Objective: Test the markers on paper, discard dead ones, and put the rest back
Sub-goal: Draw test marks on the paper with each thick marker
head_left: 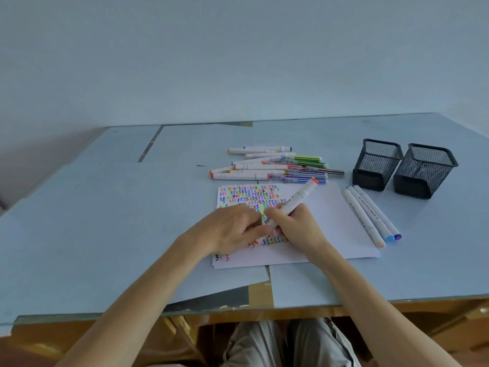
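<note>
On a pale blue table (105,207), the left hand (230,229) rests on scribble-covered paper (330,221), fingers curled at the tip of a white marker (296,202) — its orange end raised — gripped by the right hand (299,226). Beyond lies a marker pile (270,165); three markers (370,215) and two mesh cups (402,165) — both upright — sit rightward.
</note>
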